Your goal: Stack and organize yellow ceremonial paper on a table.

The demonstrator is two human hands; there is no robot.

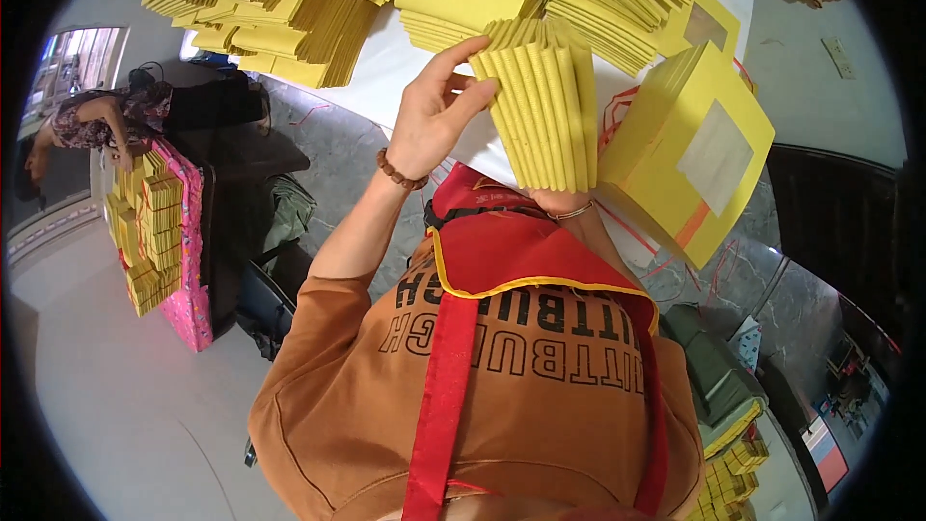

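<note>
A fanned bundle of folded yellow paper (540, 116) stands tilted up in front of my chest, its rounded folds facing me. My left hand (446, 101), with a brown bead bracelet at the wrist, pinches the bundle's upper left edge between thumb and fingers. At the bundle's lower end is my right hand (561, 201), wearing a thin bangle. Its fingers are hidden behind the paper, so their grip does not show. Just right of the bundle stands a thick yellow paper block (666, 145) with a grey rectangle on its face.
Several piles of folded yellow paper (289, 14) cover the far part of the white table (371, 101). Red string (617, 116) lies beside the block. At left, a person (116, 121) leans near a pink-edged surface (190, 260) carrying yellow bundles. Green cloth (709, 367) is at lower right.
</note>
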